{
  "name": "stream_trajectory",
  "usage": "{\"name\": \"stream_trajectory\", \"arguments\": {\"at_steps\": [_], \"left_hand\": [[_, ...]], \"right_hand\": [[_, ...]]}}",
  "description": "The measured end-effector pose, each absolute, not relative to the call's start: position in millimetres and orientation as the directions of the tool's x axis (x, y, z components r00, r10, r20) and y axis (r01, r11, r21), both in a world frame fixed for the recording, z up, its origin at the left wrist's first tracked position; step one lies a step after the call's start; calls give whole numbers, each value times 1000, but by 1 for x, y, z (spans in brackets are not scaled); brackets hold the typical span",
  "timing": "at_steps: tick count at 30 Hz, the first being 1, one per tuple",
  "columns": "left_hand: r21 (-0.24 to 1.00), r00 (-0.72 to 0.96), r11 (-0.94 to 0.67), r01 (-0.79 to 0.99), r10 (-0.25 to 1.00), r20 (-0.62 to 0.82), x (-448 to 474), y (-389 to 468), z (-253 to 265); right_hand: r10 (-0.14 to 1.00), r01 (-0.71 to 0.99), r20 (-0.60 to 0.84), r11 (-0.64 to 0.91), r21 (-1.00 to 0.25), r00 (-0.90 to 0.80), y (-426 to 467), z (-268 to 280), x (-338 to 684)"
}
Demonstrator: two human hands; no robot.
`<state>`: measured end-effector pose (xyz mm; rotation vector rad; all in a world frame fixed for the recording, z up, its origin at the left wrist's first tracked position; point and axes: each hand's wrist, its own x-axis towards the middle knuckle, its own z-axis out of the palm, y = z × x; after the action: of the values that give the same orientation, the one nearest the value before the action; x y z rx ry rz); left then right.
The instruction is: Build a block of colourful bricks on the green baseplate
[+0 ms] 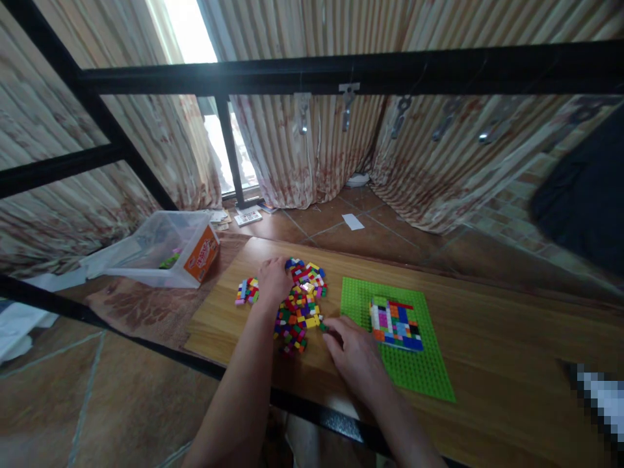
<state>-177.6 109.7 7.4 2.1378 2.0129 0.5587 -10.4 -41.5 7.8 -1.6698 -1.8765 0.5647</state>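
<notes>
A loose pile of small coloured toy building bricks lies on the wooden table. My left hand rests over the pile's left part, back upward, fingers bent down among the bricks; its fingertips are hidden. At the pile's right edge, my right hand has thumb and forefinger drawn together around a small dark green brick. Just right of that hand lies a bright green studded baseplate. Pressed together on the plate is a block of multicoloured bricks, with blue, red, white, pink, orange and black pieces.
A clear plastic bin with an orange label stands left of the wooden table, a few bricks inside. A black metal rail crosses above, with small clips hanging from it. Curtains and a tiled floor lie beyond.
</notes>
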Motion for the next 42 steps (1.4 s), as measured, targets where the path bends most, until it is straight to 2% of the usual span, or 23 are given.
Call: {"name": "stream_trajectory", "arguments": {"at_steps": [9, 12, 14, 16, 18, 20, 21, 25, 29, 38, 42], "left_hand": [[289, -38, -5, 957, 989, 142, -173, 103, 15], [331, -49, 5, 944, 991, 126, -178, 101, 25], [429, -23, -27, 903, 994, 109, -182, 97, 34], [601, 76, -118, 791, 993, 95, -182, 90, 44], [806, 201, -176, 566, 977, 72, -175, 77, 52], [947, 308, -106, 302, 951, 9, -163, 59, 59], [977, 367, -42, 209, 929, -39, -156, 50, 60], [993, 490, 119, 12, 865, -109, -128, 21, 60], [985, 572, 174, -15, 809, -134, -117, 12, 57], [972, 651, 233, -15, 740, -167, -111, 6, 57], [964, 579, 264, -29, 791, -199, -107, 5, 52]], "right_hand": [[994, 744, 80, 106, -659, -70, -46, 10, -4], [994, 743, 82, 105, -661, -67, -46, 10, -2], [993, 734, 94, 112, -670, -66, -46, 11, -1], [991, 704, 127, 123, -699, -47, -47, 13, -1], [985, 639, 173, 124, -759, 15, -48, 17, 0], [974, 522, 189, 98, -847, 123, -48, 23, 1], [968, 444, 175, 78, -893, 182, -48, 25, 2], [950, 84, 37, 11, -996, 312, -46, 32, 7], [941, -123, -49, -8, -992, 334, -47, 33, 12], [949, -228, -97, -27, -973, 300, -53, 35, 24], [907, -136, -62, -6, -991, 416, -51, 33, 43]]}}
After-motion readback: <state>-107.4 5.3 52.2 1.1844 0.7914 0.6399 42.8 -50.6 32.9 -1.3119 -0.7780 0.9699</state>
